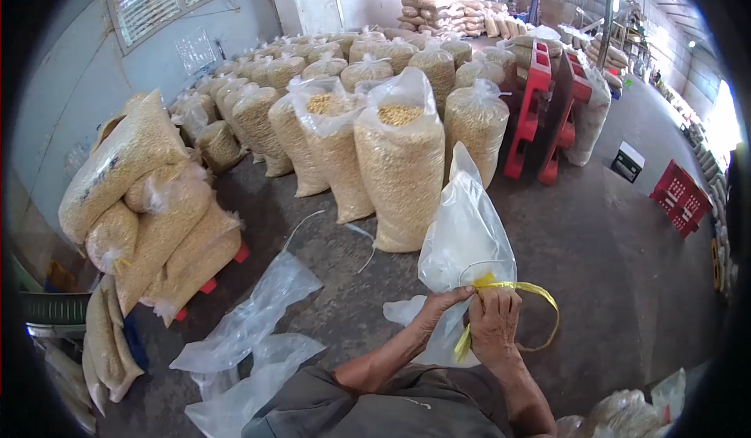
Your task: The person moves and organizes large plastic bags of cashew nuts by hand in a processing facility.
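In front of my body is a clear plastic bag (467, 231), empty-looking and standing up in a point. A yellow plastic strap (554, 313) crosses its lower part and loops out to the right. My left hand (446, 303) is closed at the strap's left side, its thumb against the plastic. Beside it my right hand (494, 324) makes a fist around the strap and bunched plastic. Whether the strap is knotted is hidden by my fingers. Just beyond stands an open sack (400, 172) filled with pale yellow grains or pellets; another open sack (332, 152) is to its left.
Loose plastic bags (250, 321) lie on the floor at left. Filled sacks (149, 219) are piled beyond them. Many tied sacks (262, 113) stand behind, with red pallets (532, 109) upright at right. A red crate (680, 198) rests farther right.
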`<action>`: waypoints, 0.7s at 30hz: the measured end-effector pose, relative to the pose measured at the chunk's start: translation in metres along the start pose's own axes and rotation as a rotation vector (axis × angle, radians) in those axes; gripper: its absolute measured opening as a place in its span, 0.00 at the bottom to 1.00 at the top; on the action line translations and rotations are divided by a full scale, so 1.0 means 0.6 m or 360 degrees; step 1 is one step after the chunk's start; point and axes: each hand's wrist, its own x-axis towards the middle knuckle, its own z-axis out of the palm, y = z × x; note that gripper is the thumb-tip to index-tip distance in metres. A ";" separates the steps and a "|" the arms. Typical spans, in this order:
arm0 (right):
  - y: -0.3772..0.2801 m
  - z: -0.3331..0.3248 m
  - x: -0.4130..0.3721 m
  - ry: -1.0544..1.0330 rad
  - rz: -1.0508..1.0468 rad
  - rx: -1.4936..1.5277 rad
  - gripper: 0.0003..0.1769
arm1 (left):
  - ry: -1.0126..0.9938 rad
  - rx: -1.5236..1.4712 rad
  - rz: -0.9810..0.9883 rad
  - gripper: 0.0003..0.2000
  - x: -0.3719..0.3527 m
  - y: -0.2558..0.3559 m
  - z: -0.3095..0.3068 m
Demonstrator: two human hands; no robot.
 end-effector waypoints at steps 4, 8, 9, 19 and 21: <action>0.143 0.026 0.077 -0.0239 -0.0066 -0.0014 0.20 | -0.0027 -0.0384 -0.0117 0.22 0.168 0.028 0.055; 0.294 0.075 0.108 -0.0009 -0.0084 -0.0046 0.14 | -0.0056 -0.0249 -0.0081 0.25 0.329 0.034 0.109; 0.324 0.079 0.117 -0.0019 -0.0076 -0.0025 0.14 | -0.0035 -0.0249 -0.0095 0.25 0.356 0.044 0.122; 0.613 0.071 0.184 0.0093 0.0507 0.0077 0.22 | -0.0527 0.0232 0.0041 0.29 0.595 0.059 0.251; 0.681 0.074 0.190 0.0033 0.0593 0.0113 0.29 | -0.0505 0.0305 0.0017 0.29 0.650 0.051 0.277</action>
